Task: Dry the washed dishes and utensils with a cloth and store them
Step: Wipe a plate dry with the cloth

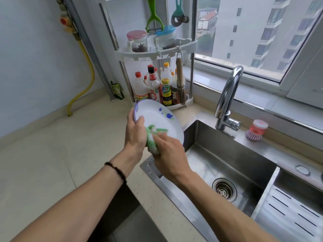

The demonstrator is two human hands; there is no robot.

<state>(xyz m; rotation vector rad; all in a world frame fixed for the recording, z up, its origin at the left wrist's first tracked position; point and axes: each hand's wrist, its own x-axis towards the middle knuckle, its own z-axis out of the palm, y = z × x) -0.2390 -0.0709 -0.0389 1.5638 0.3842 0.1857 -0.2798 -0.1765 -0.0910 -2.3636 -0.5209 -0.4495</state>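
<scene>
Wall: pale wall at left, a yellow hose running down it.
Counter: beige countertop — a corner rack of bottles stands at its back.
Sink: steel basin under a chrome faucet.
Window: wide window — daylight, apartment blocks outside.

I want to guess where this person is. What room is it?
Most likely a home kitchen. There is a steel sink with a tap, a rack of sauce bottles in the corner, and the left hand holds a plate being wiped.
</scene>
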